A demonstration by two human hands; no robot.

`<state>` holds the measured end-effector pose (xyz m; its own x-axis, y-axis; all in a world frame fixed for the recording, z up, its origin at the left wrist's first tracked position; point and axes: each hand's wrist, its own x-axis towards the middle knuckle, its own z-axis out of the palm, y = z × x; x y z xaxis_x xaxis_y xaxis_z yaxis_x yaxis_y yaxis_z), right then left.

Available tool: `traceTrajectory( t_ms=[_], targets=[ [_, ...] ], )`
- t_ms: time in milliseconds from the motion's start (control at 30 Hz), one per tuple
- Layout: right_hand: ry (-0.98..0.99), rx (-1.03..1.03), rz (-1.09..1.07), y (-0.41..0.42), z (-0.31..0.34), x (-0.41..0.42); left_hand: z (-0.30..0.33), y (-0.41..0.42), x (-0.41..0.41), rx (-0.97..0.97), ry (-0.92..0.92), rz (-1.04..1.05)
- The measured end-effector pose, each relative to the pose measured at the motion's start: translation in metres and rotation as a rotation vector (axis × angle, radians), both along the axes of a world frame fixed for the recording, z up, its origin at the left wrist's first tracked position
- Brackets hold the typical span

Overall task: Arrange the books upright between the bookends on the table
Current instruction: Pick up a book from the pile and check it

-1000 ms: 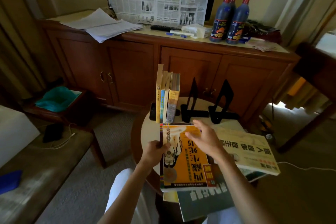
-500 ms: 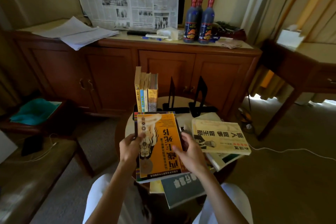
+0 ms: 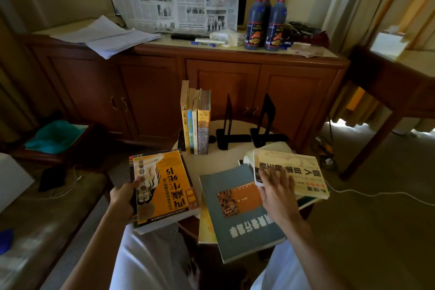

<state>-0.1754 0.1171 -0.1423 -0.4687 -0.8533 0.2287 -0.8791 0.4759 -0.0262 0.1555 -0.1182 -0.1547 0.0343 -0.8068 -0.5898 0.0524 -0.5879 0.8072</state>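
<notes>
My left hand [image 3: 124,198] grips the left edge of a thick orange book [image 3: 164,186], held flat off the small round table's [image 3: 226,162] left side. My right hand [image 3: 277,188] lies with spread fingers on the near corner of a cream book [image 3: 296,172] topping a pile at the table's right. Under it, a grey-blue book [image 3: 237,209] lies flat at the front, over a yellow one [image 3: 207,226]. Several books [image 3: 195,122] stand upright at the back left. Two black bookends [image 3: 244,122] stand to their right, with nothing between them.
A wooden sideboard [image 3: 188,82] runs behind the table, carrying papers, a newspaper and dark bottles [image 3: 267,19]. A low stool with a teal cloth [image 3: 55,135] is at the left, a wooden desk [image 3: 388,82] at the right. A white cable [image 3: 376,194] crosses the carpet.
My right hand let go of the orange book and moved right onto the cream book. My left hand carried the orange book leftward, uncovering the grey-blue book.
</notes>
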Motion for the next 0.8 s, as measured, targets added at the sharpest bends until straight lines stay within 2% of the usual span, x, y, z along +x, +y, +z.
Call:
traceTrajectory(
  t_ms=[100, 233, 400, 500, 633, 667, 733, 800],
  targets=[
    [-0.017, -0.067, 0.060, -0.004, 0.006, -0.001, -0.004, -0.009, 0.005, 0.010, -0.054, -0.059],
    [-0.198, -0.265, 0.255, -0.011, 0.014, 0.017, -0.007, -0.020, -0.010, -0.090, -0.146, -0.141],
    [-0.310, -0.468, 0.553, -0.039, 0.020, 0.077, 0.008, -0.017, -0.034, -0.194, -0.325, -0.386],
    [-0.326, -0.377, 0.702, -0.063, 0.013, 0.114, 0.015, -0.017, -0.033, -0.186, -0.331, -0.473],
    [-0.221, -0.090, 0.868, -0.087, -0.012, 0.132, 0.008, -0.024, -0.014, -0.040, -0.037, -0.608],
    [-0.229, -0.028, 0.864, -0.090, -0.019, 0.132, 0.015, -0.020, -0.014, -0.075, -0.037, -0.657],
    [-0.219, 0.063, 0.840, -0.091, -0.024, 0.133, 0.015, -0.014, -0.020, -0.236, -0.199, -0.707],
    [-0.222, 0.085, 0.767, -0.086, -0.021, 0.135, 0.011, -0.012, -0.021, -0.285, -0.251, -0.717]
  ],
)
